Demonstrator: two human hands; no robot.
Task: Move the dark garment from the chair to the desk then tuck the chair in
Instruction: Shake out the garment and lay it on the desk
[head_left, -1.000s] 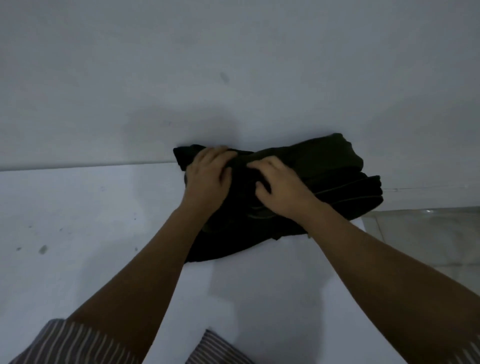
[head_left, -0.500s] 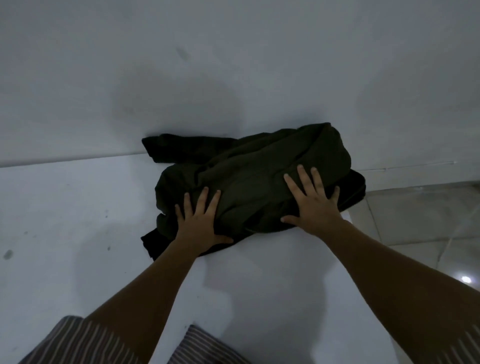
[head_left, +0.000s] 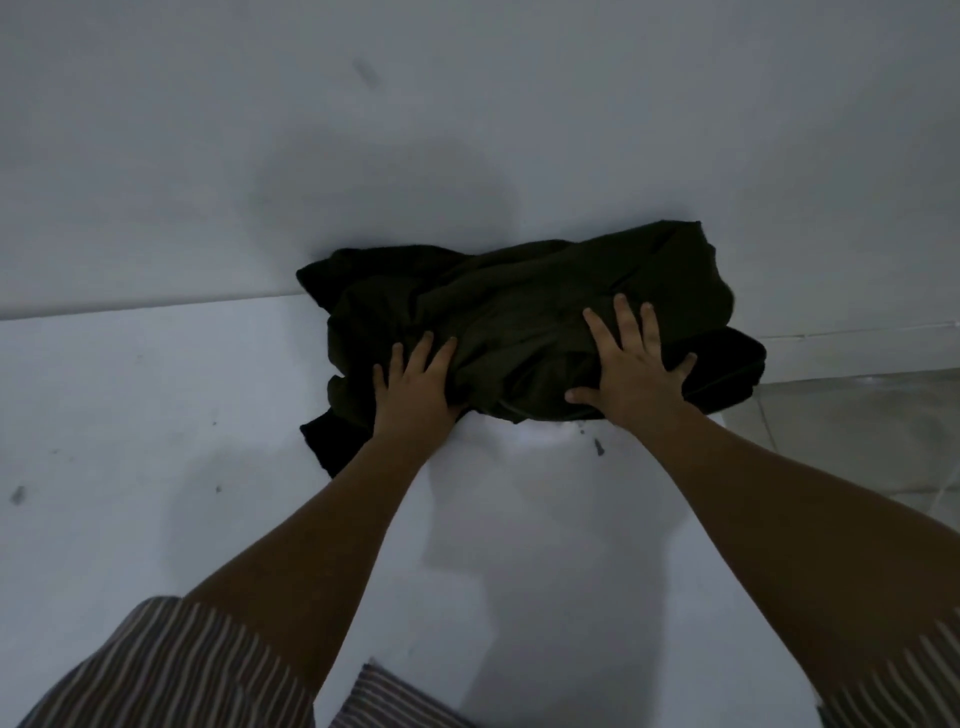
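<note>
The dark garment (head_left: 524, 322) lies bunched on the white desk (head_left: 156, 467), pushed up against the wall at the back, near the desk's right end. My left hand (head_left: 415, 384) rests flat on its near left edge with fingers apart. Resting palm down on the garment's right part is my right hand (head_left: 634, 364), fingers spread wide. Neither hand grips the cloth. A corner of the garment sticks out toward me beside my left wrist. The chair is not in view.
A plain white wall (head_left: 467, 130) rises directly behind the desk. The desk's right edge ends just past the garment, with tiled floor (head_left: 857, 431) beyond it. Small dark specks (head_left: 598, 446) mark the desktop. My striped shirt (head_left: 171, 670) fills the bottom edge.
My hands left the middle of the garment and drew back to its near edge, spreading flat. The garment flattened out, then bunched slightly toward the wall.
</note>
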